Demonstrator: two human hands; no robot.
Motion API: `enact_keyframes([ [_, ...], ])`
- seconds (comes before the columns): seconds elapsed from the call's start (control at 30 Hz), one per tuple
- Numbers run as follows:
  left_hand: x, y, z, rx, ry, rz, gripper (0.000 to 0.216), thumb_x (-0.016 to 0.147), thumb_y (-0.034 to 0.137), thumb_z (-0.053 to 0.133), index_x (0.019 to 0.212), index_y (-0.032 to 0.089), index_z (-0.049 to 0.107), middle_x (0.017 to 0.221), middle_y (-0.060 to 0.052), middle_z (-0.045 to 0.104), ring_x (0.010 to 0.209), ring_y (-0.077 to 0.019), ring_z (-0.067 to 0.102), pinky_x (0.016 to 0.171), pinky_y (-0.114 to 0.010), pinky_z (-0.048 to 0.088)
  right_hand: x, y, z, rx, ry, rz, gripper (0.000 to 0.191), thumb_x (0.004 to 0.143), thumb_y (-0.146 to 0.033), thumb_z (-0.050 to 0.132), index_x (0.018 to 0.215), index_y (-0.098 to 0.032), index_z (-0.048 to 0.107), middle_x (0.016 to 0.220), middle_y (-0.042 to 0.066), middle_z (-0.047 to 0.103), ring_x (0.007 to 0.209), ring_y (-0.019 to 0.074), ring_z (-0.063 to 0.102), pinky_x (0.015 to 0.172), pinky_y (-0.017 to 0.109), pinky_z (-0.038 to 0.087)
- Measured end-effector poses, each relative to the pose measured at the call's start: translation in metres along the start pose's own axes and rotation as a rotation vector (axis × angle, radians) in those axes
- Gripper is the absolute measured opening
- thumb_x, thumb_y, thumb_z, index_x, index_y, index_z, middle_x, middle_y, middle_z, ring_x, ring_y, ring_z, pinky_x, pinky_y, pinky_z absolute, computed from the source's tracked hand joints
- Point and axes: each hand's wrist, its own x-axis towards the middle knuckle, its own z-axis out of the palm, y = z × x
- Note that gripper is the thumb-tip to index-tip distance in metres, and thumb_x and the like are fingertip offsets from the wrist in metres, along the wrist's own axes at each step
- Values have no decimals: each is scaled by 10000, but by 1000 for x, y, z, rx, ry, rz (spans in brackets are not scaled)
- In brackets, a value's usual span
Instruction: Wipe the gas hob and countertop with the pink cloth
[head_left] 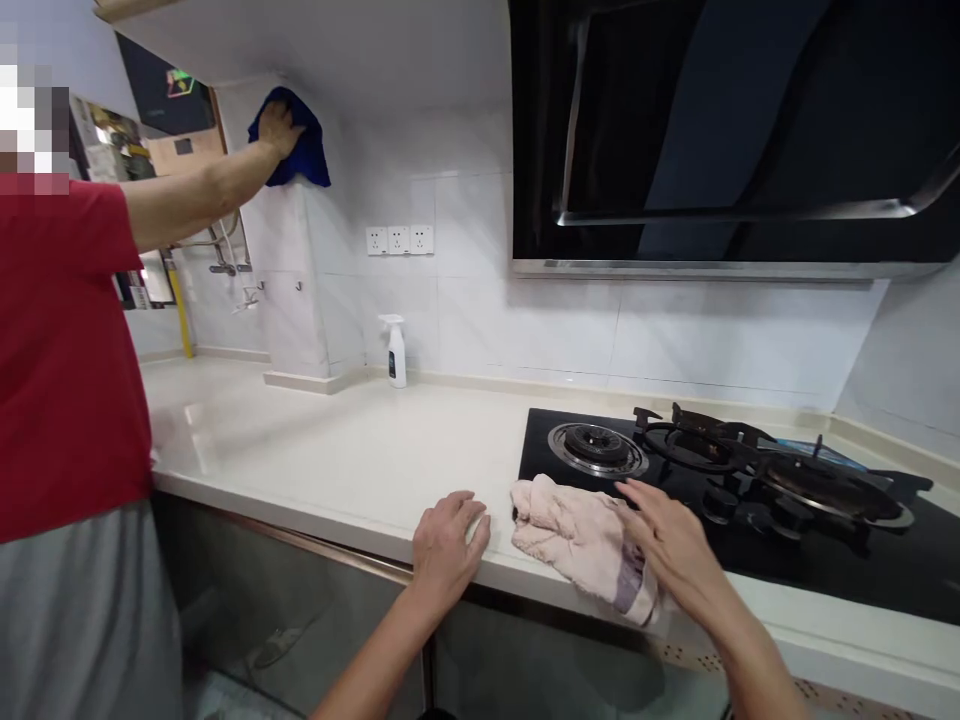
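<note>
My left hand [446, 545] rests flat on the front edge of the pale countertop [337, 460], fingers spread and holding nothing. My right hand [671, 545] lies with fingers stretched out on a crumpled pink cloth [574, 530], which sits at the front left corner of the black gas hob [825, 560]. The cloth hangs slightly over the counter's front edge.
A person in a red shirt [60, 360] stands at the left, pressing a blue cloth [296, 140] against the upper wall. A white spray bottle [394, 350] stands by the tiled wall. A burner [596, 448] and loose pan supports [705, 440] lie on the hob. A black hood [735, 140] hangs above.
</note>
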Motion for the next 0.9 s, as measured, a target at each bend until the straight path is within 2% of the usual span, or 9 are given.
enact_keyframes([
  [0.13, 26, 35, -2, -144, 99, 54, 252, 927, 293, 602, 1147, 255, 719, 1361, -117, 652, 1267, -273, 614, 1039, -448, 530, -16, 59, -1, -249, -11, 115, 558, 1020, -504, 288, 1318, -245, 683, 1404, 95, 647, 1342, 291, 564, 1150, 547, 400],
  [0.2, 44, 67, 5, -219, 48, 148, 285, 925, 337, 617, 1178, 263, 726, 1399, -114, 637, 1330, -276, 565, 1103, -465, 477, -20, 75, 7, -377, -51, 135, 563, 1004, -464, 303, 1337, -206, 677, 1443, 123, 613, 1393, 309, 518, 1151, 554, 398],
  [0.3, 66, 114, 24, -220, -238, 253, 386, 882, 535, 658, 1171, 292, 743, 1451, -97, 617, 1356, -323, 526, 1105, -551, 428, -22, 77, 13, -461, -117, 94, 549, 1015, -410, 289, 1379, -220, 655, 1502, 114, 565, 1453, 300, 451, 1169, 549, 376],
  [0.4, 72, 144, 44, -139, -570, 296, 617, 845, 736, 589, 1297, 328, 691, 1437, -109, 625, 1303, -389, 536, 1063, -673, 379, -21, 69, 9, -517, -165, 146, 569, 1025, -401, 261, 1439, -225, 611, 1569, 113, 499, 1493, 320, 395, 1179, 587, 348],
  [0.47, 67, 151, 52, -109, -630, 298, 684, 859, 775, 529, 1355, 320, 655, 1400, -124, 642, 1278, -402, 539, 1057, -701, 349, -20, 66, 5, -541, -204, 207, 600, 1028, -399, 230, 1486, -208, 568, 1609, 119, 448, 1508, 329, 371, 1189, 602, 327],
  [0.6, 47, 144, 49, -146, -493, 280, 580, 908, 716, 530, 1285, 308, 697, 1313, -106, 685, 1235, -355, 557, 1058, -637, 363, -20, 72, 3, -538, -263, 225, 620, 1016, -416, 215, 1483, -220, 574, 1629, 97, 424, 1516, 325, 359, 1196, 606, 321],
  [0.7, 37, 123, 33, -179, -408, 292, 510, 892, 674, 611, 1217, 301, 733, 1296, -76, 708, 1215, -316, 582, 1049, -561, 401, -22, 79, 5, -527, -250, 219, 635, 1001, -460, 230, 1475, -227, 582, 1626, 87, 430, 1517, 324, 354, 1192, 609, 329],
  [0.8, 32, 82, 9, -138, -352, 287, 448, 905, 623, 638, 1185, 293, 752, 1290, -67, 723, 1177, -282, 622, 1027, -499, 441, -25, 82, 5, -504, -215, 206, 647, 991, -496, 243, 1486, -239, 570, 1614, 85, 448, 1511, 320, 365, 1194, 598, 331],
  [0.9, 29, 21, -22, -7, -303, 178, 390, 957, 575, 591, 1185, 308, 761, 1277, -80, 733, 1157, -281, 644, 1012, -487, 457, -29, 83, 7, -477, -188, 174, 626, 971, -527, 293, 1449, -272, 608, 1579, 88, 495, 1495, 340, 386, 1190, 609, 329],
])
